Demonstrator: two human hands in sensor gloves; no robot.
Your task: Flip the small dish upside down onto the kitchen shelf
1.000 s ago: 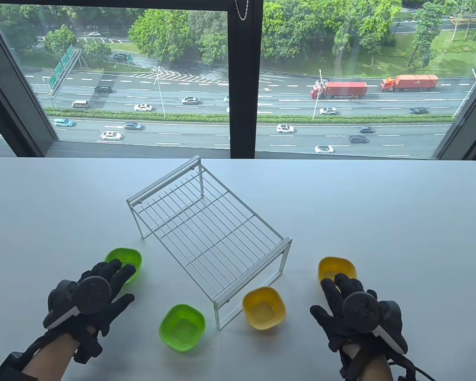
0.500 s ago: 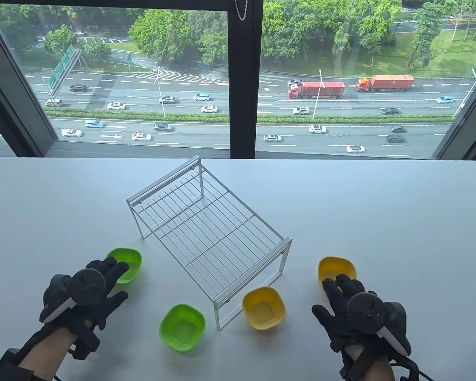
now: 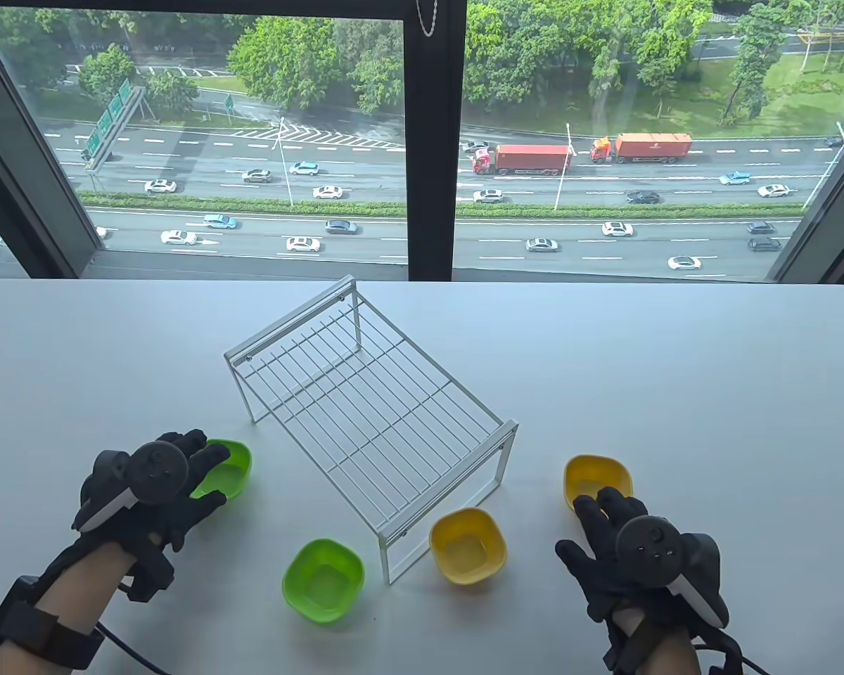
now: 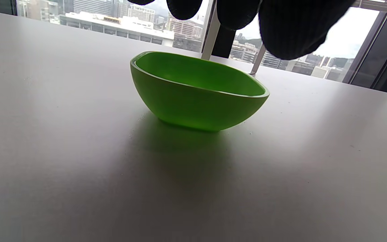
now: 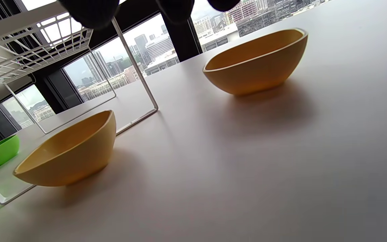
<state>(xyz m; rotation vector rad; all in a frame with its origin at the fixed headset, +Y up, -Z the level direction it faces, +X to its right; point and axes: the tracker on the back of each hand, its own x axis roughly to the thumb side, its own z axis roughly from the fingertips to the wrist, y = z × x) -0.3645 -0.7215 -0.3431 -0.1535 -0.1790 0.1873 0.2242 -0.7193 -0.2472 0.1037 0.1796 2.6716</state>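
Note:
A white wire kitchen shelf (image 3: 366, 408) stands mid-table. Four small dishes sit upright on the table: a green one at the far left (image 3: 226, 471), a green one in front (image 3: 323, 580), a yellow one by the shelf's near leg (image 3: 468, 545) and a yellow one at the right (image 3: 598, 478). My left hand (image 3: 183, 467) hovers open over the left green dish (image 4: 197, 90); its fingertips (image 4: 291, 30) hang above the rim without touching. My right hand (image 3: 605, 524) is open and empty just in front of the right yellow dish (image 5: 257, 64).
The white table (image 3: 710, 394) ends at a window along the back edge. The shelf's leg frame (image 5: 136, 77) stands between the two yellow dishes in the right wrist view. The near yellow dish (image 5: 69, 154) is close to that leg.
My left hand has moved forward and up over the left green dish. My right hand has hardly moved.

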